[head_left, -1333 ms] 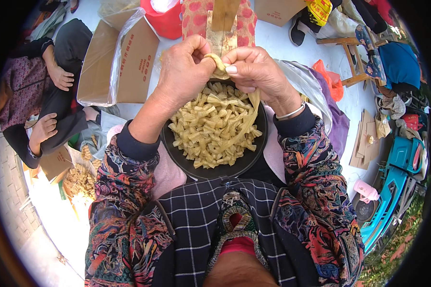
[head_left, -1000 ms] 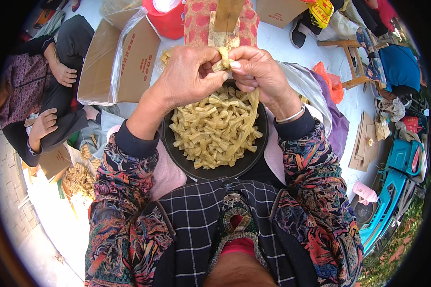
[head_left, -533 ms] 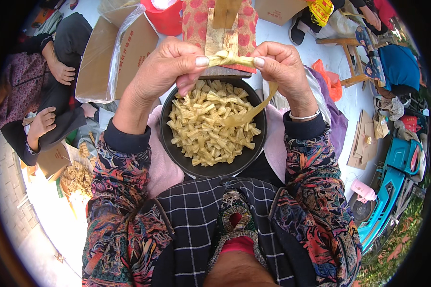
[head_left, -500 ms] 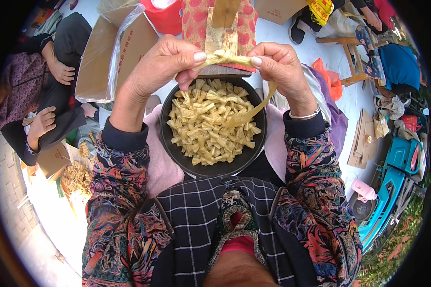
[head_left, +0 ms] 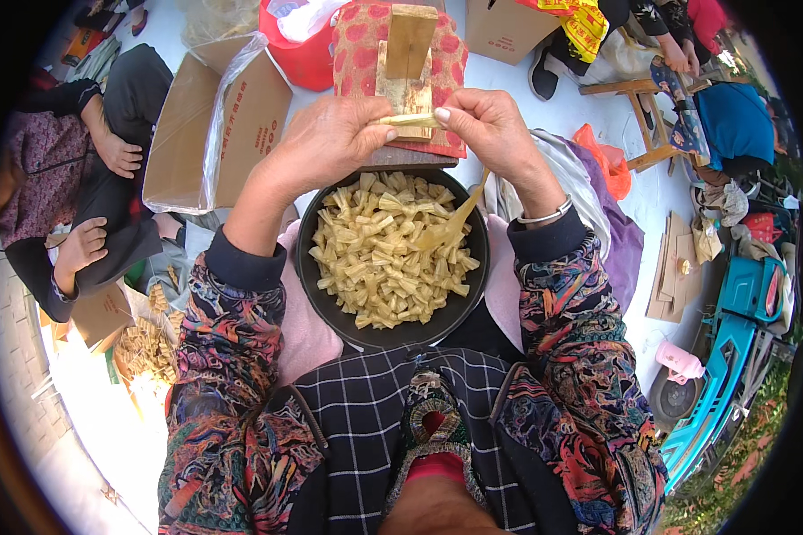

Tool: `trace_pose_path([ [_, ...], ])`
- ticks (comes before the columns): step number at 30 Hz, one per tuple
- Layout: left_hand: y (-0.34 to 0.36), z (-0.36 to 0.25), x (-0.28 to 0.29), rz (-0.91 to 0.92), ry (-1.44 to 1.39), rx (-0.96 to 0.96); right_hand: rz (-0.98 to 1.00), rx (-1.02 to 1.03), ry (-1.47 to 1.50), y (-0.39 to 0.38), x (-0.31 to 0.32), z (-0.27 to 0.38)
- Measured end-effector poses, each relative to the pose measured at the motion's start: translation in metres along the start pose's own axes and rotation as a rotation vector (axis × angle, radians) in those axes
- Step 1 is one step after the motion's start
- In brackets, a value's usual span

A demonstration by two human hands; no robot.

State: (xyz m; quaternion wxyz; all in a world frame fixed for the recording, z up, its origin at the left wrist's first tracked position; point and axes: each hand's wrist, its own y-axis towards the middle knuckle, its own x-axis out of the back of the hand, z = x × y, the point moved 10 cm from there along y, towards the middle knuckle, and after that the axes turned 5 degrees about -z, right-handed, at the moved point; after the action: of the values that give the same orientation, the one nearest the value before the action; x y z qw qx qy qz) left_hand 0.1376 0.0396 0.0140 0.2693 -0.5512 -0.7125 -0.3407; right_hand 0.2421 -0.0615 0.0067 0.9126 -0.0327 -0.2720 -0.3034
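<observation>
My left hand (head_left: 330, 138) and my right hand (head_left: 493, 134) are both closed on a pale yellow strip (head_left: 410, 119), stretched level between them. From below my right hand, a flat, shiny tail of similar material hangs toward a round black pan (head_left: 305, 267). A heap of short yellow knots with flared ends (head_left: 384, 259) fills the pan, which sits at my lap. The fingers of my left hand are partly hidden behind its back and thumb. Just beyond the strip stands a wooden block (head_left: 410, 45) on a board.
An open cardboard box (head_left: 183, 152) with plastic lining stands at left, beside a seated person (head_left: 80, 169). A red bucket (head_left: 299, 45) is behind it. To the right are an orange bag (head_left: 605, 165), a wooden stool (head_left: 638, 94) and a teal plastic piece (head_left: 723, 348).
The loose knot between my hands now looks like a narrow, tight band. My left hand has turned, its back more to view, and my hands sit slightly lower.
</observation>
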Motion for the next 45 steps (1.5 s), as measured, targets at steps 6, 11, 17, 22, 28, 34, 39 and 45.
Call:
trace_pose_path([
  [6, 0.03, 0.035, 0.025, -0.341, 0.126, 0.164, -0.342, 0.088, -0.096, 0.042, 0.014, -0.012],
  [11, 0.039, 0.052, 0.019, -0.385, 0.131, 0.193, -0.35, 0.033, -0.272, 0.052, 0.007, -0.014],
  [17, 0.023, 0.049, 0.006, -0.087, 0.216, 0.284, -0.358, 0.031, -0.43, 0.041, 0.021, -0.017],
  [22, -0.005, -0.002, -0.037, -0.187, -0.783, 0.198, 0.044, -0.286, 0.6, 0.01, -0.05, -0.013],
  [28, 0.0, 0.007, -0.03, -0.405, -1.546, 0.474, 0.408, -0.444, 1.165, -0.015, -0.094, 0.012],
  [34, 0.006, 0.042, 0.033, -0.543, -1.823, 0.104, 0.44, -0.463, 1.04, -0.025, -0.097, 0.024],
  [39, -0.023, 0.018, 0.08, -0.961, -0.827, -0.122, 0.434, -0.486, 1.43, -0.024, -0.1, 0.028],
  [45, -0.027, -0.031, 0.029, -0.768, -0.299, -0.248, 0.084, -0.055, 0.678, -0.011, -0.057, 0.035],
])
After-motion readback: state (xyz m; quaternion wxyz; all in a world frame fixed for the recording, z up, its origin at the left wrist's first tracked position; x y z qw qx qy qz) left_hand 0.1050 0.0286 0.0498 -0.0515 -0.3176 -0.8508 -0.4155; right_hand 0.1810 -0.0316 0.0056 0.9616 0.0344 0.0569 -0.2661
